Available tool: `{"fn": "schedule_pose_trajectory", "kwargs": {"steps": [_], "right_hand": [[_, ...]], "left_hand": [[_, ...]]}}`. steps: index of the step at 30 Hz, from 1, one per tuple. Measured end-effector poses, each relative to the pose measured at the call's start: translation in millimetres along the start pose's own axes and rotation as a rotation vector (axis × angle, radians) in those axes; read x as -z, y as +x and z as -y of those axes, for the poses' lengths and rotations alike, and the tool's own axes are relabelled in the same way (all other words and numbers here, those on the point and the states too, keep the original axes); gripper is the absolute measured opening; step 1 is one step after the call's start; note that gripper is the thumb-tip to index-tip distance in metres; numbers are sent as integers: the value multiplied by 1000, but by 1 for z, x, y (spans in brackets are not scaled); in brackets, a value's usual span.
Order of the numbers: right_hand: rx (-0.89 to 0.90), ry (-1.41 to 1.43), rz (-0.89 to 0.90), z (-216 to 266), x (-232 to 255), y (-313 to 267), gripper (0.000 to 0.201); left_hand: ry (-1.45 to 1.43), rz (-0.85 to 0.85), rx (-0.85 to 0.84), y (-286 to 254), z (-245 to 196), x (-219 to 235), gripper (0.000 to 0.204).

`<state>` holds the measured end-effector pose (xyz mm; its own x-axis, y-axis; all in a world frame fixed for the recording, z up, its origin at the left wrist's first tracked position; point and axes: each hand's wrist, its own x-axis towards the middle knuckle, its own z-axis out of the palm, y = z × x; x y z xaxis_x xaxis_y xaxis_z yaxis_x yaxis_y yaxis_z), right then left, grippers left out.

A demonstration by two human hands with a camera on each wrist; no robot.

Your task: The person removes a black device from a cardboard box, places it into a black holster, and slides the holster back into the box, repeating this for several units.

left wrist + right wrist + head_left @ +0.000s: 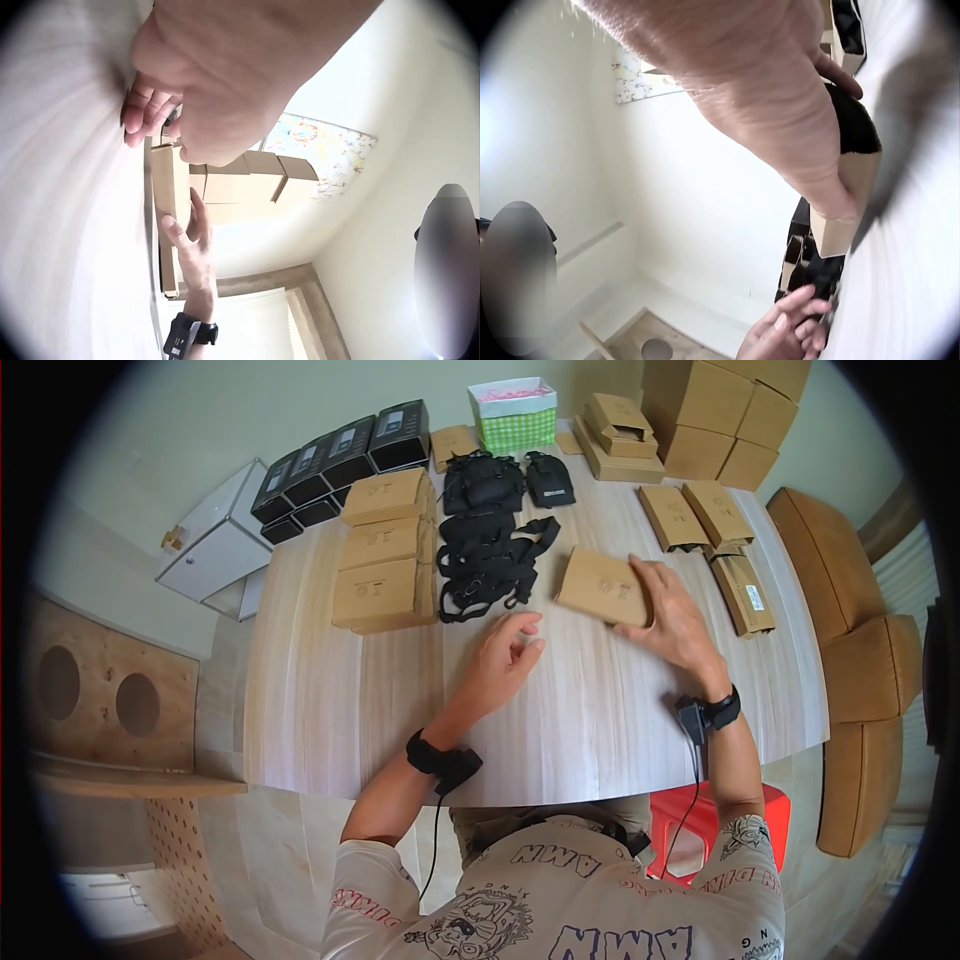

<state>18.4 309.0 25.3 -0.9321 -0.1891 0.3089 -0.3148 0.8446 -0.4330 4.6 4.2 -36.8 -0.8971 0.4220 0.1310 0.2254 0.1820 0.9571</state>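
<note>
In the head view my right hand (675, 615) lies flat on the right part of a flat brown cardboard box (600, 585), fingers spread and straight. The box rests on the pale wooden table (350, 690). My left hand (515, 645) rests on the table just left of the box, fingers loosely curled and holding nothing. A pile of black straps (485, 565) lies just beyond it. In the left wrist view my left hand (202, 75) fills the top, with the box (169, 187) and right hand (191, 247) behind. In the right wrist view my right hand (765, 97) covers the box (855, 187).
Stacked brown boxes (385, 550) stand left of the straps, black boxes (340, 455) behind them. Black pouches (485, 480), a green gift box (513, 415) and large cartons (720, 410) stand at the back. Flat boxes (695, 515) lie right; brown cushions (860, 660) flank the table.
</note>
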Motion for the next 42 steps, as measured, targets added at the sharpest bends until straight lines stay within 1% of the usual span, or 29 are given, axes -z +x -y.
{"fn": "schedule_pose_trajectory", "kwargs": {"steps": [2,3,4,5,6,8,9,10,12,14,16,17,19,20,22,23,24,25,26,28,29,31,34,42], "right_hand": [[-72,-41,-22,-19,3,-1,94],[-111,-69,-17,-29,5,-3,95],[-150,-97,-11,-38,11,-5,96],[-194,-68,43,-43,16,-6,96],[-215,-80,36,-51,15,-7,96],[-61,-193,-49,-59,12,-8,93],[-47,-164,-82,-62,9,-9,89],[-58,-172,-87,-62,9,-8,89],[-85,-42,-9,-63,8,-7,89],[-111,-72,16,-57,13,-7,89],[-198,-76,103,-51,22,-9,86],[-204,-81,98,-51,28,-11,86],[-335,-185,168,-48,39,-16,80],[-340,-189,165,-45,46,-17,80],[-552,-358,239,-39,57,-17,78],[-555,-359,238,-45,55,-19,78],[-563,-413,185,-55,51,-21,78],[-573,-467,133,-58,49,-23,78],[-579,-468,131,-60,48,-25,78],[-599,-509,47,-60,47,-25,80],[-605,-511,45,-58,49,-23,80],[-699,-483,108,-54,52,-19,84],[-727,-491,114,-57,50,-16,85],[-678,-532,33,-58,43,-17,82]], "left_hand": [[44,12,-12,-1,-4,-2,34],[29,42,-22,0,-6,-3,34],[46,33,-15,0,-6,-3,33],[66,20,-4,-1,-6,-3,32],[57,42,-11,-1,-7,-3,32],[73,32,-8,0,-8,-3,31],[68,34,-15,0,-7,-3,30],[64,47,-20,0,-6,-3,30],[83,40,-41,1,-3,-2,28],[86,42,-43,1,-3,-3,28],[91,41,-44,1,-3,-3,27],[103,38,-51,2,-4,-3,27],[112,42,-62,2,-4,-4,27],[121,41,-67,2,-5,-4,27],[129,44,-72,2,-5,-3,27],[131,47,-77,2,-6,-3,27],[132,50,-80,2,-6,-3,27],[131,56,-82,2,-7,-3,27],[135,64,-75,2,-8,-3,27],[140,78,-69,1,-10,-3,27],[142,77,-62,2,-11,-3,27],[146,79,-54,2,-9,-3,28],[145,78,-60,2,-3,-3,28],[141,62,-85,3,-3,-3,27]]}}
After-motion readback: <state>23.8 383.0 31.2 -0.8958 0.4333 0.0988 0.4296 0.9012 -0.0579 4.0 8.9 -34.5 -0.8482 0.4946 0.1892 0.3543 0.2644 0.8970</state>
